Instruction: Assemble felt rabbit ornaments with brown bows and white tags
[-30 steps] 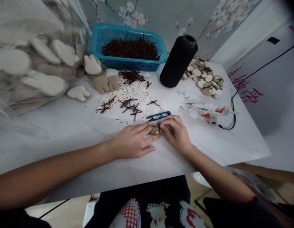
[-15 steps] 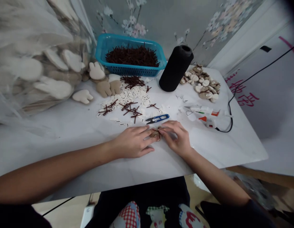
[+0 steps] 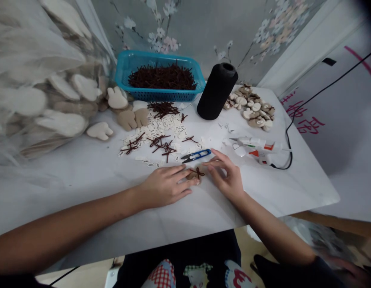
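Observation:
Under the fingertips of my left hand (image 3: 169, 186), a small beige plush piece (image 3: 190, 175) is pinned against the table. My left fingers lie stretched across its left part and hide much of its outline. A dark brown bow (image 3: 198, 173) lies on the piece, loops and tails showing. My right hand (image 3: 229, 178) is beside the piece's right end, thumb and fingers apart, the fingertips close to its edge; whether they touch it I cannot tell. Just beyond the hands are blue-handled thread snips (image 3: 196, 155).
Loose brown bows (image 3: 167, 148) and white labels (image 3: 161, 124) are scattered behind. At the back stand a blue basket (image 3: 161, 96) of bows and a black thread cone (image 3: 217, 92). To the right are a glue gun (image 3: 257, 144) and finished pieces (image 3: 254, 106); a plastic bag (image 3: 53, 108) of plush pieces fills the left.
My right fingers have come away from the bow and spread apart to the right, so the bow now shows in full on the plush piece. My left hand still presses the piece down.

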### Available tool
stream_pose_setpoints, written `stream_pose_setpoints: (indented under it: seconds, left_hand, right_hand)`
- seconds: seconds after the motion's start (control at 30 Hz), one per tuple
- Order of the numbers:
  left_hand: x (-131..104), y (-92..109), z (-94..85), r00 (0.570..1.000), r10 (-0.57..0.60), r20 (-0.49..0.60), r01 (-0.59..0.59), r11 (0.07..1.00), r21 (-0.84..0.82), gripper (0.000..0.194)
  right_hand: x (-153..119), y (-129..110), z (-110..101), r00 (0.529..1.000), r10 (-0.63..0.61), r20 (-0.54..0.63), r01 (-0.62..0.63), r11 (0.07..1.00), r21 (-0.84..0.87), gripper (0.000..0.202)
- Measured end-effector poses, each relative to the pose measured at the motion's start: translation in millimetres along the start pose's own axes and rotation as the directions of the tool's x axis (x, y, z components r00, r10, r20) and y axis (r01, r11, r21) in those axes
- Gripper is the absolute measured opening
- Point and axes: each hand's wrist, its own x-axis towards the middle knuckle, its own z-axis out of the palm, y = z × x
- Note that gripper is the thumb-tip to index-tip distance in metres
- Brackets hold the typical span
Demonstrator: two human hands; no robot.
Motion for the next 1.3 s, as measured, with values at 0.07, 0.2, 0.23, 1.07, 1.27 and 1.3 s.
stream_pose_setpoints:
  seconds: [0.07,0.2,0.23,1.07,1.27,1.3]
  left_hand:
    - [0.4,-2.2,0.1,0.999,0.006,-0.047,-0.005,1.000,0.004,0.026]
    - [2.9,-5.3,-1.4,0.993,0.019,-0.121,-0.020,1.000,-0.002,0.015]
    - [3.7,-5.7,-1.5,0.991,0.013,-0.136,-0.015,1.000,-0.010,0.015]
    - [19.0,3.1,-9.6,0.513,-0.563,0.648,0.832,0.140,-0.537,0.027]
    - [22.3,-2.1,-13.4,0.493,-0.599,0.631,0.825,0.092,-0.558,0.024]
    - [23.1,-3.7,-14.1,0.472,-0.605,0.641,0.825,0.046,-0.564,0.023]
  right_hand:
    - [0.4,2.5,-4.0,0.997,0.053,0.059,-0.056,0.997,0.049,0.052]
    - [-1.4,2.1,-9.1,0.970,0.050,0.240,-0.063,0.997,0.050,0.071]
    - [-1.8,1.3,-9.3,0.963,0.037,0.266,-0.050,0.998,0.043,0.074]
    - [-0.9,-16.6,-7.0,0.971,0.231,0.053,-0.236,0.923,0.302,0.020]
    - [19.3,-39.9,-3.5,0.853,0.254,0.455,-0.500,0.645,0.577,0.014]
    - [22.4,-38.9,0.5,0.817,0.261,0.514,-0.555,0.598,0.578,0.015]
